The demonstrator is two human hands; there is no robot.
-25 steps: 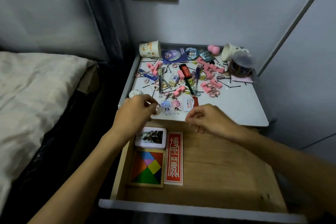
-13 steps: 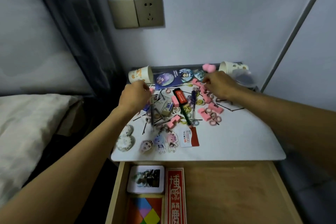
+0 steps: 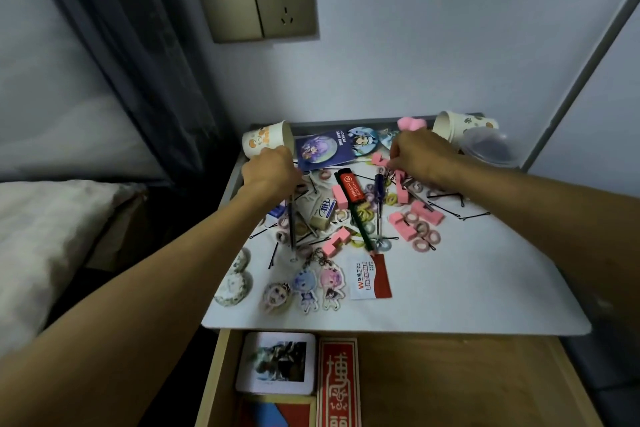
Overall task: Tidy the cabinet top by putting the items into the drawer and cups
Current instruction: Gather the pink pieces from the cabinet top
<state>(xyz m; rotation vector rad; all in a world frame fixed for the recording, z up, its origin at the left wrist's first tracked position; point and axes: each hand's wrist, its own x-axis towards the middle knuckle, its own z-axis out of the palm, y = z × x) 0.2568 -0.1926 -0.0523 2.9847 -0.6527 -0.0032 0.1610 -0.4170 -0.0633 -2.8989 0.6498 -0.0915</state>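
Now | left hand [image 3: 270, 172] curled, fingertips hidden, grip unclear | right hand [image 3: 420, 156] curled over pink blocks [image 3: 401, 196], grip unclear

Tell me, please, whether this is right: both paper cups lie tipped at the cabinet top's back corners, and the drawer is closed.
The head view shows the drawer open, not closed. The left cup and right cup do lie tipped at the back corners.

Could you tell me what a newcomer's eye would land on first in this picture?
A jumble covers the far half of the white cabinet top: pink blocks, hair ties, hairpins, a red lighter, with the left hand and right hand both down in it. A left cup and a right cup lie tipped at the back corners, and the open drawer below holds a red box.
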